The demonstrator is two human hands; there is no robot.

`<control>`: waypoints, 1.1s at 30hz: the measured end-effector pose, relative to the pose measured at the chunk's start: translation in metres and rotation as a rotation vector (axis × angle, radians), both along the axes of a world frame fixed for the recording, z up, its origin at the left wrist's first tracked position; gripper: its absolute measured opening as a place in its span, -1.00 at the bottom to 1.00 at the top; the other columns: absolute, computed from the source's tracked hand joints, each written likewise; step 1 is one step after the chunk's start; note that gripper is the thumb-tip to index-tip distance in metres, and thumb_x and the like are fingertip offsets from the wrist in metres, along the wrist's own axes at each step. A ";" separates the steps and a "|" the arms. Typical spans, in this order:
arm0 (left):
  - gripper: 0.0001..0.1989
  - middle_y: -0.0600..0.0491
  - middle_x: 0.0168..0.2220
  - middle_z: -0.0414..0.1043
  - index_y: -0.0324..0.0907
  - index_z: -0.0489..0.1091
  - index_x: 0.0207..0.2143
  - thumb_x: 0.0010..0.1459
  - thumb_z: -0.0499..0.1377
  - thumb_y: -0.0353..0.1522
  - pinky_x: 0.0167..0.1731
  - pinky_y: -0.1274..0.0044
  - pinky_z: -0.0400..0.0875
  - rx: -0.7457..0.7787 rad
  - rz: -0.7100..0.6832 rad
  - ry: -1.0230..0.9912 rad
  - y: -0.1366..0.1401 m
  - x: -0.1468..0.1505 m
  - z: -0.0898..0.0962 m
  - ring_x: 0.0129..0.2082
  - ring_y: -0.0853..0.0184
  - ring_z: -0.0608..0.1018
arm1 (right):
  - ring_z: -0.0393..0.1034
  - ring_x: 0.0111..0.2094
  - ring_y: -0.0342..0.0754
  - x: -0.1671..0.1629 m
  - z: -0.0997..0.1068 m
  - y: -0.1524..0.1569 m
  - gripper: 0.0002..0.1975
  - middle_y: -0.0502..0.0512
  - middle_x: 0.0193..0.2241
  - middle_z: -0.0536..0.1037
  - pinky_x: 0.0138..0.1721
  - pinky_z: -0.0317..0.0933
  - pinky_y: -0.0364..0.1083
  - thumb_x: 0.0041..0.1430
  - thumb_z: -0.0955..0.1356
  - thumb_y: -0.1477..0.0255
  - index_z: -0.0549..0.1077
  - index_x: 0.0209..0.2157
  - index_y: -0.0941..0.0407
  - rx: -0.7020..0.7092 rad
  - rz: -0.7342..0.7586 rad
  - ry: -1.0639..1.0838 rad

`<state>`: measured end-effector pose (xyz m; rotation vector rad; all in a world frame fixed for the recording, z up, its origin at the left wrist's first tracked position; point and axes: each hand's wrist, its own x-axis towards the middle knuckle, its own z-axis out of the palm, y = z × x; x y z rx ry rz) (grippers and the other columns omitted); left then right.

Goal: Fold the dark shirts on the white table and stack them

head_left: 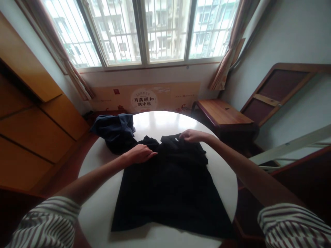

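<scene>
A black shirt [172, 193] lies spread on a round white table [97, 206], its hem toward me and its collar end at the far side. My left hand [139, 154] is closed on the cloth near the upper left, where the fabric is bunched. On the far upper edge, by a small white label, my right hand [190, 135] pinches the shirt. The fingertips of both hands are partly hidden against the dark cloth. Beyond my left hand sits a crumpled heap of dark blue clothing [113, 129], close to the shirt.
A wooden bench [222, 113] stands beyond the table at the right. A wooden-framed panel [279, 86] leans near the right wall. Yellow-brown cabinets [33, 127] line the left side. Barred windows and a printed banner [113, 94] are at the back.
</scene>
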<state>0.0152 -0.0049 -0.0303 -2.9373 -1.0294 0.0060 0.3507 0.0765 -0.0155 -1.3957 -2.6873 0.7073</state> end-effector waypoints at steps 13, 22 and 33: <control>-0.22 -0.21 -0.06 0.49 -0.18 0.41 0.11 -0.06 0.29 0.11 -0.19 0.43 0.37 -0.114 0.297 0.004 0.017 0.007 0.004 -0.13 -0.02 0.58 | 0.41 -0.04 0.10 0.011 -0.005 -0.009 -0.32 0.20 -0.08 0.50 -0.03 0.27 -0.06 -0.10 0.52 0.45 0.35 0.11 0.17 0.022 -0.200 0.010; -0.76 0.00 -0.27 0.56 -0.02 0.56 -0.20 0.20 0.16 -0.17 -0.24 0.51 0.34 -0.136 0.248 -0.169 0.027 -0.014 0.007 -0.30 0.23 0.58 | 0.41 -0.20 0.05 0.003 0.023 -0.003 -0.79 0.14 -0.25 0.50 -0.19 0.24 -0.11 0.02 0.44 0.48 0.53 -0.23 0.13 0.304 -0.048 -0.060; -0.61 -0.25 0.12 0.33 -0.31 0.27 0.17 0.33 0.05 -0.37 0.08 0.32 0.22 0.162 0.718 -0.536 0.139 0.003 0.063 0.08 0.06 0.39 | 0.26 0.16 0.18 -0.042 0.048 0.075 -0.36 0.39 0.23 0.25 0.14 0.15 0.06 0.23 0.31 0.51 0.10 0.31 0.24 0.499 -0.506 0.066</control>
